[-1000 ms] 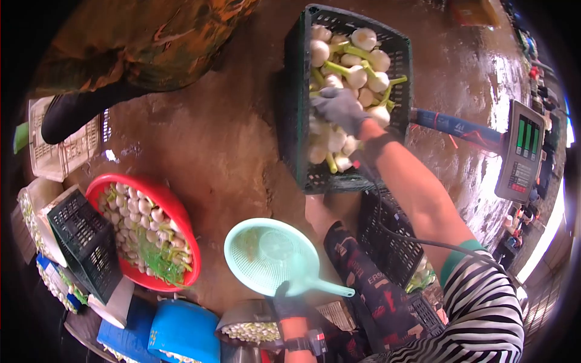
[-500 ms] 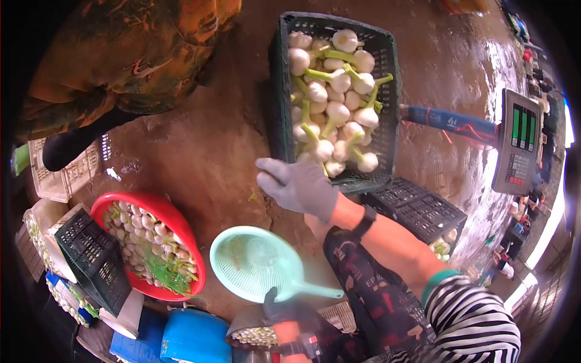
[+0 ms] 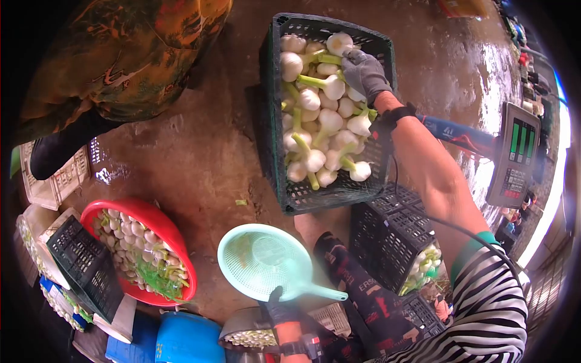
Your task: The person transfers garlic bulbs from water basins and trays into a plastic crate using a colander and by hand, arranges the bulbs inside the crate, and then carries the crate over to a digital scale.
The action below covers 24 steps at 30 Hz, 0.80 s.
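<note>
A dark green plastic crate (image 3: pixel 279 139) holds many white garlic bulbs (image 3: pixel 330 121) with short green stems. My right hand (image 3: pixel 366 74), gloved in grey, reaches into its upper right part. Its fingers curl over a bulb whose green stem sticks out to the left; the bulb itself is mostly hidden. Lower down, my left hand (image 3: pixel 281 308), in a dark glove, grips the near rim of a mint-green colander (image 3: pixel 266 260), thumb over the edge. The colander, with a handle at its right, contains no garlic.
A red basin (image 3: pixel 181 242) of garlic and green scraps stands at left, beside a black crate (image 3: pixel 85 260) and blue tub (image 3: pixel 189 339). A scale display (image 3: pixel 514 154) rises on a blue post at right. Black crates (image 3: pixel 387 236) sit by my leg. Another person's leg (image 3: pixel 121 72) is upper left.
My right hand has moved from the crate's near edge up and right onto the garlic. The colander has shifted slightly right in the view, with my left hand still at its rim.
</note>
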Available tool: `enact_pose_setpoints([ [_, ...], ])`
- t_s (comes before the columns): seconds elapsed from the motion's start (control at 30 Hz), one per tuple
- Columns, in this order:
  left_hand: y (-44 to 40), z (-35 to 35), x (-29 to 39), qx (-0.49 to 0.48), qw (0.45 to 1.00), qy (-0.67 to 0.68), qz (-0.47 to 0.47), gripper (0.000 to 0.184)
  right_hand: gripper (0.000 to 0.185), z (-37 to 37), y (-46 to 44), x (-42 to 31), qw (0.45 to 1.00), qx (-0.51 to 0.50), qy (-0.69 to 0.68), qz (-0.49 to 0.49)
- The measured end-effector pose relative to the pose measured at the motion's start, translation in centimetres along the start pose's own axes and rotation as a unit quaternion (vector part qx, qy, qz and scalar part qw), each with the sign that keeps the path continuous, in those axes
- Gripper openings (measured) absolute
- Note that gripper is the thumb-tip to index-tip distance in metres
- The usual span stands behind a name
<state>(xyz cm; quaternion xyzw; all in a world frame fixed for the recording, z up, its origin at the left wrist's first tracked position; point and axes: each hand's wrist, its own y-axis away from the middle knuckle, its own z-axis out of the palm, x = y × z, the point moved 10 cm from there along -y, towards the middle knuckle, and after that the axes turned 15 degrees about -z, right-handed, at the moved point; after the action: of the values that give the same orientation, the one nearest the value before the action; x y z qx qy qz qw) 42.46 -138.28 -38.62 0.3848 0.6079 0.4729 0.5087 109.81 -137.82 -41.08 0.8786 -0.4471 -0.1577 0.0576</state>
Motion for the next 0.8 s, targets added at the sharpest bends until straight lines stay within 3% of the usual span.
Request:
enact_pose_setpoints([
  [0.03,-0.4,0.0,-0.2,-0.003,1.0,0.012,-0.009,0.043,0.034,1.2,-0.1,0.2,0.999,-0.052,-0.004,-0.002],
  [0.13,-0.1,0.6,-1.1,0.057,0.997,0.013,-0.054,0.043,0.032,-0.5,1.8,-1.4,0.987,0.108,0.006,-0.118],
  [0.27,1.4,2.9,-0.7,0.085,0.996,-0.003,-0.026,0.042,0.031,-0.6,0.8,-0.6,0.994,-0.045,-0.095,-0.003],
  [0.3,1.3,3.4,-0.5,0.068,0.997,-0.004,-0.025,0.042,0.033,-0.7,1.2,0.5,0.973,-0.024,-0.22,0.072],
  [0.4,0.5,1.6,0.5,0.035,0.999,-0.012,-0.021,0.043,0.036,-1.7,1.3,2.0,0.991,0.095,-0.032,-0.084],
  [0.43,-1.2,-1.4,1.2,0.031,0.999,-0.02,-0.019,0.043,0.042,-0.5,1.1,1.3,0.986,0.051,0.054,-0.149],
  [0.53,-1.2,-0.7,0.7,0.003,0.999,0.009,-0.043,0.043,0.048,1.6,-0.2,2.2,0.98,-0.056,-0.099,-0.161],
  [0.67,0.6,3.2,-0.5,-0.021,0.998,0.033,-0.049,0.047,0.045,3.6,-0.2,5.9,0.957,-0.041,-0.286,-0.007],
  [0.7,0.0,1.9,-0.2,0.001,1.0,0.008,-0.027,0.048,0.044,1.4,1.5,4.1,0.969,-0.074,-0.226,0.072],
  [0.8,-1.0,-1.4,0.5,0.038,0.999,-0.029,0.018,0.052,0.049,-3.6,3.2,5.3,0.966,0.04,-0.247,0.057],
])
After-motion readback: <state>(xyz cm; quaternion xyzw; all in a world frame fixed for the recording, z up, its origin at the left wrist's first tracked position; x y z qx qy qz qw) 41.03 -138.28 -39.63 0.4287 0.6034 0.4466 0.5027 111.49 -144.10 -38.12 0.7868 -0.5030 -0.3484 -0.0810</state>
